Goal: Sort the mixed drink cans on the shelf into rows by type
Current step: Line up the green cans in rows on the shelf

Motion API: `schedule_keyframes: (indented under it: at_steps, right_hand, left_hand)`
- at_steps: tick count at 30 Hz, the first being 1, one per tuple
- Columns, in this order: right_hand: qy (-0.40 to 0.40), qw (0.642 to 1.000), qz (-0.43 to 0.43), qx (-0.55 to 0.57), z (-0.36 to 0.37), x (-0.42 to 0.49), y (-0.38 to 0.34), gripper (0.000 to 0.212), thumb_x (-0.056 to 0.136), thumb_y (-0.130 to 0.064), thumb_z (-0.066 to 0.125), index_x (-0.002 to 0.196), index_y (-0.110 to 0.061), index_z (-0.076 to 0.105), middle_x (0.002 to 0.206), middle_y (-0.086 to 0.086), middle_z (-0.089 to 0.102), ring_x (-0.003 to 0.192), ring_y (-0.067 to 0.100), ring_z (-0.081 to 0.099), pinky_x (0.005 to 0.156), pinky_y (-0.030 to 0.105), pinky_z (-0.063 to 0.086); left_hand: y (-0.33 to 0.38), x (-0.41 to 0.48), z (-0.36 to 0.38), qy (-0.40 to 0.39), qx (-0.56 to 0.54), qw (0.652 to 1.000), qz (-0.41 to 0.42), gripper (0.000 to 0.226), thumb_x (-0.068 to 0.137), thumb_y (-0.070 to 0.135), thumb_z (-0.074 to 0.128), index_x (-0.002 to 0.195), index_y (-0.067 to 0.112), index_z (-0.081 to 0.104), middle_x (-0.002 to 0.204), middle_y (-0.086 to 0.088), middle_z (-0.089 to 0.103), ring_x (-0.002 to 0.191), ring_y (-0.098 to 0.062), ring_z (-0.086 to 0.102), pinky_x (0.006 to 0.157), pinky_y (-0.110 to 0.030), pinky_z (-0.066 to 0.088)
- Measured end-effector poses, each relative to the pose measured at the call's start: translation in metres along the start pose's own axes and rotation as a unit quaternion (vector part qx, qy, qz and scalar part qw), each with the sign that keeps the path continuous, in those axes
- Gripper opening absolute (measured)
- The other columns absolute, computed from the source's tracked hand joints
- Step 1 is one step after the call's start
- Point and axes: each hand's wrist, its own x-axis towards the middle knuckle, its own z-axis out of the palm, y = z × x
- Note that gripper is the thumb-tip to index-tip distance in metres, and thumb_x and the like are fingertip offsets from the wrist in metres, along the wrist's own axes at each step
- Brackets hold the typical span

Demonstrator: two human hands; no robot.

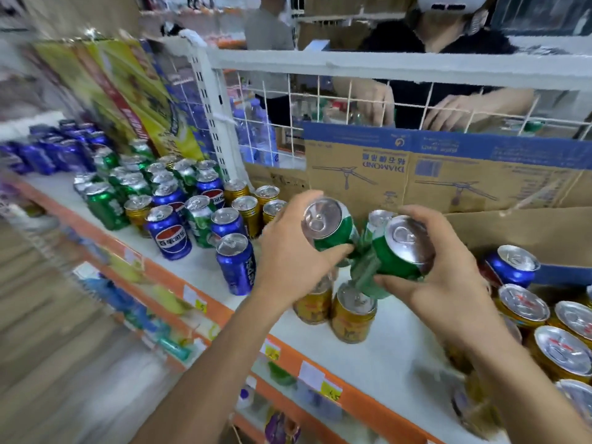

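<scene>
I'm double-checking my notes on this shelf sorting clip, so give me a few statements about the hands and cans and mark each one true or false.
1. The left hand grips a green can. True.
2. The right hand holds a blue can. False: it grips a second green can.
3. Gold cans stand on the shelf just below the hands. True.
4. The blue cans left of the hands lie on their sides. False: they stand upright.
</scene>
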Motion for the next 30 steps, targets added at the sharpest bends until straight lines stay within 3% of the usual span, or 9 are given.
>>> schedule_keyframes:
  at_steps: [5,9,14,17,18,22,27,30]
  right_hand:
    - [-0.051,0.998,-0.033,0.032,0.053,0.025,-0.022,0.083,0.056,-0.003,0.088,0.110,-0.044,0.041,0.106,-0.032,0.050,0.099,-0.018,0.048,0.082,0.000,0.037]
    - [-0.075,0.995,-0.048,0.039,0.106,0.047,-0.044,0.084,0.056,-0.006,0.089,0.121,-0.034,0.045,0.114,-0.031,0.047,0.103,-0.020,0.046,0.086,0.001,0.035]
    - [-0.087,0.993,-0.063,0.041,0.192,0.084,-0.077,0.084,0.054,-0.008,0.090,0.120,-0.037,0.046,0.117,-0.028,0.050,0.106,-0.012,0.049,0.088,0.004,0.036]
    - [-0.095,0.992,-0.075,0.043,0.247,0.107,-0.102,0.084,0.055,-0.008,0.089,0.117,-0.040,0.044,0.114,-0.030,0.049,0.104,-0.019,0.047,0.085,0.000,0.034]
    - [-0.099,0.991,-0.078,0.043,0.267,0.116,-0.111,0.084,0.056,-0.009,0.089,0.118,-0.041,0.043,0.115,-0.030,0.048,0.103,-0.021,0.046,0.084,-0.002,0.033]
    - [-0.107,0.989,-0.082,0.059,0.326,0.139,-0.141,0.083,0.058,-0.011,0.088,0.120,-0.042,0.041,0.120,-0.030,0.044,0.105,-0.024,0.042,0.082,-0.005,0.031]
    - [-0.121,0.988,-0.080,0.060,0.376,0.166,-0.163,0.083,0.060,-0.014,0.088,0.126,-0.036,0.043,0.125,-0.033,0.040,0.109,-0.026,0.039,0.088,-0.003,0.029]
    - [-0.122,0.988,-0.074,0.064,0.393,0.187,-0.168,0.079,0.061,-0.015,0.087,0.121,-0.043,0.044,0.121,-0.030,0.047,0.095,-0.017,0.050,0.081,0.005,0.040]
  left_hand:
    - [-0.038,0.007,-0.055,0.050,0.006,0.998,-0.037,0.069,0.061,0.039,0.086,0.121,0.035,0.053,0.114,0.020,0.057,0.109,-0.008,0.056,0.092,-0.036,0.050]
    - [-0.082,0.018,-0.101,0.076,0.005,0.996,-0.046,0.067,0.060,0.038,0.086,0.119,0.035,0.055,0.113,0.017,0.061,0.105,-0.008,0.059,0.088,-0.036,0.051]
    - [-0.154,0.040,-0.169,0.071,0.036,0.996,-0.045,0.068,0.060,0.038,0.086,0.120,0.035,0.053,0.108,0.025,0.055,0.100,0.002,0.052,0.083,-0.012,0.042]
    - [-0.200,0.051,-0.214,0.066,0.042,0.996,-0.043,0.062,0.060,0.035,0.087,0.108,0.049,0.049,0.100,0.032,0.053,0.092,0.012,0.049,0.077,0.000,0.035]
    - [-0.218,0.055,-0.231,0.064,0.041,0.996,-0.049,0.062,0.061,0.034,0.087,0.106,0.050,0.048,0.100,0.032,0.052,0.094,0.012,0.050,0.080,-0.003,0.036]
    - [-0.269,0.070,-0.277,0.057,0.041,0.995,-0.074,0.065,0.060,0.034,0.088,0.111,0.044,0.049,0.113,0.018,0.059,0.107,-0.009,0.058,0.091,-0.034,0.049]
    - [-0.308,0.094,-0.311,0.066,0.021,0.994,-0.089,0.064,0.059,0.035,0.088,0.114,0.038,0.056,0.114,0.015,0.063,0.103,-0.009,0.062,0.086,-0.038,0.053]
    - [-0.320,0.111,-0.322,0.093,0.016,0.992,-0.082,0.065,0.059,0.035,0.088,0.112,0.044,0.052,0.115,0.013,0.063,0.102,-0.011,0.062,0.086,-0.039,0.054]
